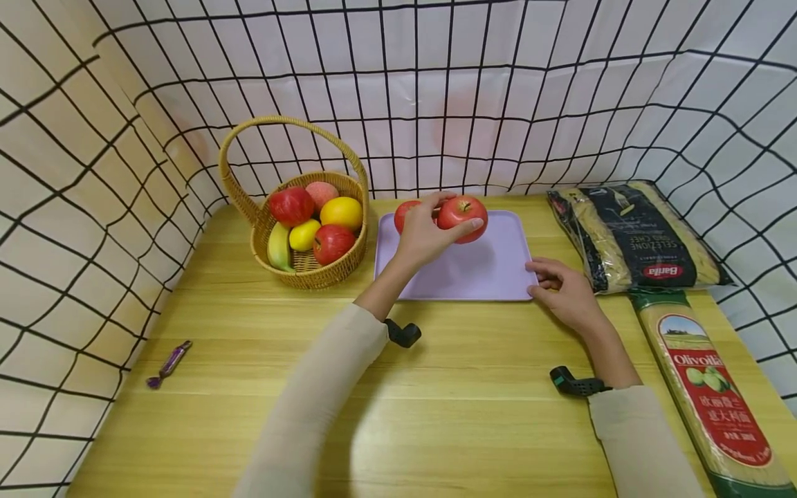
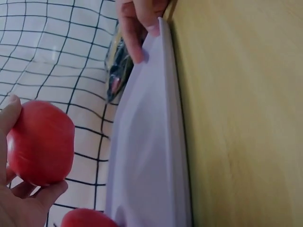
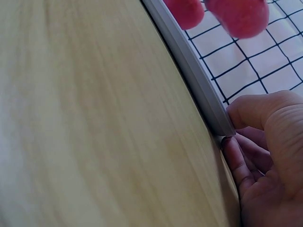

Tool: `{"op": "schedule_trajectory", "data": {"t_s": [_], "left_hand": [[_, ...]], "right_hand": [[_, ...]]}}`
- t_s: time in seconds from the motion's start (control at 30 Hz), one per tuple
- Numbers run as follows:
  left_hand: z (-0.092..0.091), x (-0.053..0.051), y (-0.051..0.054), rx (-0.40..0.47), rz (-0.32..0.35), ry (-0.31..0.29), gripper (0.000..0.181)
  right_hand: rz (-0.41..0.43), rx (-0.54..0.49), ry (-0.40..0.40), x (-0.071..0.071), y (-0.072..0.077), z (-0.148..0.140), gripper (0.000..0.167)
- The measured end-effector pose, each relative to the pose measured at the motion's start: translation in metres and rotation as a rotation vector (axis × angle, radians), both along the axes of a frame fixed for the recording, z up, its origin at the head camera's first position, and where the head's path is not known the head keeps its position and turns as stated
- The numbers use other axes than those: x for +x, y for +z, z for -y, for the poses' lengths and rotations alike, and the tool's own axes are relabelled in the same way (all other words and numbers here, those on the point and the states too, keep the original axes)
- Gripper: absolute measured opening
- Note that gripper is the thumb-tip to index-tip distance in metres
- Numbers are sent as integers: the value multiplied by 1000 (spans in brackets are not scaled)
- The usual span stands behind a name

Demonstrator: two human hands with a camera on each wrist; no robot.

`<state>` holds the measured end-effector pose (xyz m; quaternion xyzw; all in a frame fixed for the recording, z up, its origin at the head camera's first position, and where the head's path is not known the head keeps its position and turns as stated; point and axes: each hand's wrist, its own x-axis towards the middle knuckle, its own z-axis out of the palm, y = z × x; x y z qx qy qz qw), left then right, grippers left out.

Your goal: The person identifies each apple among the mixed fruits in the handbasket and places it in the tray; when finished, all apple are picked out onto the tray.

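My left hand (image 1: 425, 232) grips a red apple (image 1: 463, 219) between thumb and fingers, held in the air over a lilac tray (image 1: 498, 277). In the left wrist view the held apple (image 2: 41, 143) is apart from the tray (image 2: 147, 156). A second red apple (image 1: 405, 213) sits at the tray's left end, partly hidden behind my left hand. At the tray's right end, my right hand (image 1: 565, 294) holds the rim near the front corner. The right wrist view has the thumb of my right hand (image 3: 270, 156) at the tray's rim (image 3: 201, 85), with other fingers beneath it.
Left of the tray stands a wicker basket (image 1: 311, 279) with a tall handle, filled with several fruits. A purple wrapped candy (image 1: 169, 364) lies at the far left. On the right are a pasta bag (image 1: 641, 235) and a long noodle pack (image 1: 710, 387). Netted white walls surround the wooden table (image 1: 473, 415).
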<state>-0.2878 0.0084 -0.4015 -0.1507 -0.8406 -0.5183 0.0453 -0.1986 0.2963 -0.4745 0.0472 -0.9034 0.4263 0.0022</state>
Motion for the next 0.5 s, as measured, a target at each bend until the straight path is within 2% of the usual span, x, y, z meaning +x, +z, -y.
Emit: {"op": "schedule_trajectory", "data": {"t_s": [0.13, 0.23, 0.5], "left_hand": [[-10, -6, -6, -46, -1, -23, 75], [-19, -11, -12, -70, 7, -8, 74], [-42, -20, -31, -3, 26, 65, 72]], "right_hand": [[-5, 0, 2, -1, 0, 0, 46], [-8, 3, 4, -2, 1, -1, 47], [4, -4, 6, -1, 1, -1, 47]]}}
